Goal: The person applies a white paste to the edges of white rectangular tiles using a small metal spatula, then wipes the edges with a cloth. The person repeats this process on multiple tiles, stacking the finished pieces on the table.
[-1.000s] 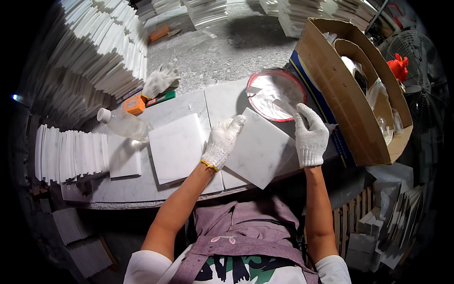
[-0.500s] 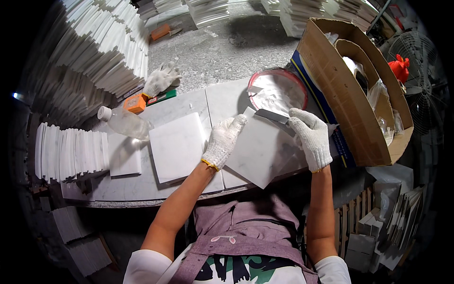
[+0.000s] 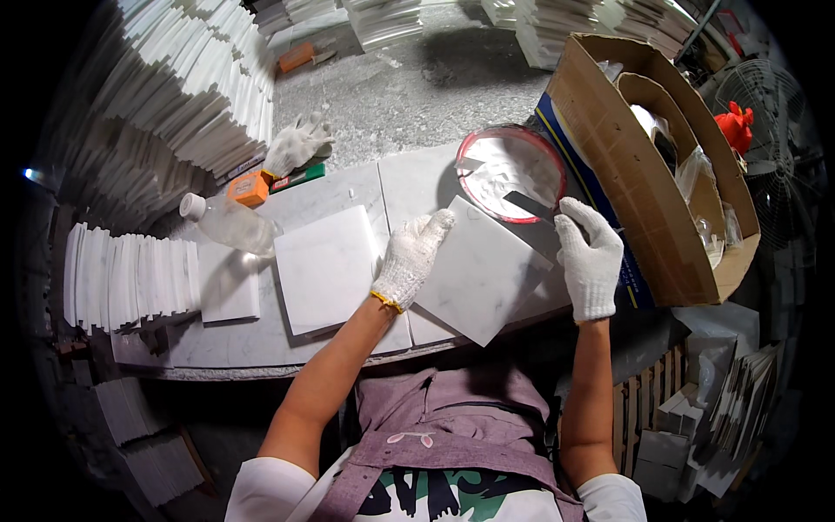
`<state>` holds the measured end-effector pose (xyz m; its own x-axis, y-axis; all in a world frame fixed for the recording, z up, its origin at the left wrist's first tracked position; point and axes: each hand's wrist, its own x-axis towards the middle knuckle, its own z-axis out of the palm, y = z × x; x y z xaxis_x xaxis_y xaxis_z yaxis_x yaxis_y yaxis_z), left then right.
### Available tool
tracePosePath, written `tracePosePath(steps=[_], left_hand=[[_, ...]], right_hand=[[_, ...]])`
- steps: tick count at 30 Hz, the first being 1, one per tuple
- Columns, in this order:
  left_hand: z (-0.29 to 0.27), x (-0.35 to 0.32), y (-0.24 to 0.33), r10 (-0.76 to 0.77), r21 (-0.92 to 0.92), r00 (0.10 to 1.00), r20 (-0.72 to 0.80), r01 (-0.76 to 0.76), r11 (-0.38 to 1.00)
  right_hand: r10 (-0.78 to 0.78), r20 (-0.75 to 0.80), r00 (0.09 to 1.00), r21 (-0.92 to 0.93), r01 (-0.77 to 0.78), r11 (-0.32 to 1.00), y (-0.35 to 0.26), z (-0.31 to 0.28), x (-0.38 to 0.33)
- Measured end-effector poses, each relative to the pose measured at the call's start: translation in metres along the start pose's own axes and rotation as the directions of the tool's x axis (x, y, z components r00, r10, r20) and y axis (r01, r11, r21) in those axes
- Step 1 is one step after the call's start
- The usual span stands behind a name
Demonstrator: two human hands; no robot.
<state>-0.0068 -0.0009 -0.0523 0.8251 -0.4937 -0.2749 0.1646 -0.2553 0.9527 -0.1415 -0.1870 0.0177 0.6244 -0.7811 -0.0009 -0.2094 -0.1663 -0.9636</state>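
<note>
From my station I count one red-rimmed tub [image 3: 497,215], one scraper [image 3: 524,205] at it, and one marble tile [image 3: 483,287] on its near side. Left of the tub I get at least two flat tiles [image 3: 326,270], one clear bottle [image 3: 233,224], one orange box [image 3: 250,188] and one green box [image 3: 298,178]; right of it, one cardboard carton [image 3: 600,113] and one fan [image 3: 767,165].

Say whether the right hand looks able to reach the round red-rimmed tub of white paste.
Probably yes: the white-gloved right hand holds a dark flat blade over the tub, and nothing visibly blocks it.
</note>
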Motion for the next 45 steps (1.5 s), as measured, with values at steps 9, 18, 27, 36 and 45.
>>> tracePosePath(steps=[9, 18, 27, 36, 45], left_hand=[[0.006, -0.002, 0.005, 0.039, -0.004, 0.999, -0.025, -0.039, 0.999], [0.003, -0.007, 0.009, 0.03, -0.002, 0.999, -0.01, -0.03, 1.0], [0.006, -0.017, 0.008, -0.009, 0.039, 0.999, 0.047, 0.008, 0.999], [0.015, -0.026, -0.005, 0.0, 0.026, 1.0, 0.023, -0.001, 1.0], [0.011, -0.027, -0.004, 0.05, 0.229, 0.998, 0.039, -0.058, 0.972]], right_hand=[[-0.437, 0.096, 0.895, -0.585, 0.405, 0.702, 0.024, 0.019, 0.012], [-0.206, -0.409, 0.889, -0.134, 0.165, 0.977, 0.072, -0.043, -0.043], [-0.098, -0.438, 0.894, -0.47, -0.135, 0.872, 0.101, -0.032, -0.007], [0.047, -0.336, 0.941, 0.018, -0.043, 0.999, 0.097, -0.041, -0.006], [-0.201, 0.13, 0.971, 0.157, 0.18, 0.971, 0.042, -0.065, -0.043]])
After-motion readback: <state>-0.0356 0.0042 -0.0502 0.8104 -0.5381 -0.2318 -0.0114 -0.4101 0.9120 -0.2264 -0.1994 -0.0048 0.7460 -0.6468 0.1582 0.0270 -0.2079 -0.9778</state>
